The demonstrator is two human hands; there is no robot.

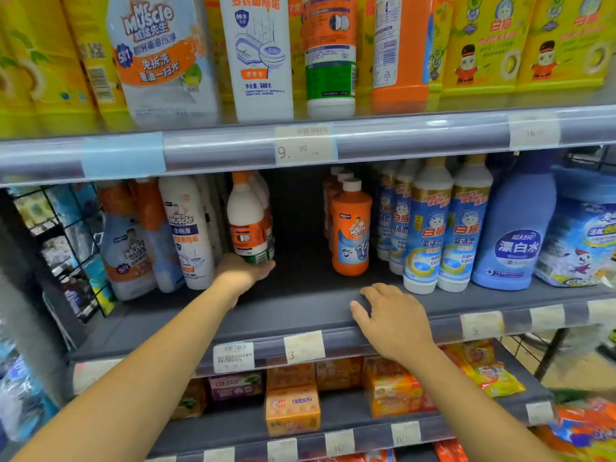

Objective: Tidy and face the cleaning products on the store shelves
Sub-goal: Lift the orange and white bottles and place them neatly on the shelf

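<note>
Left hand point(245, 271) was at the base of the white bottle with orange cap point(248, 225), which sat left of centre on the middle shelf point(300, 305), back from its front edge and just right of the Mr Muscle bottle point(190, 235). Fingers lay along the base with the thumb hidden, so I couldn't tell if it had a grip. Right hand point(393, 318) rested palm-down on the shelf's front edge, fingers loosely bent, holding nothing; the orange drain-cleaner bottle point(351, 228) stood apart behind it.
</note>
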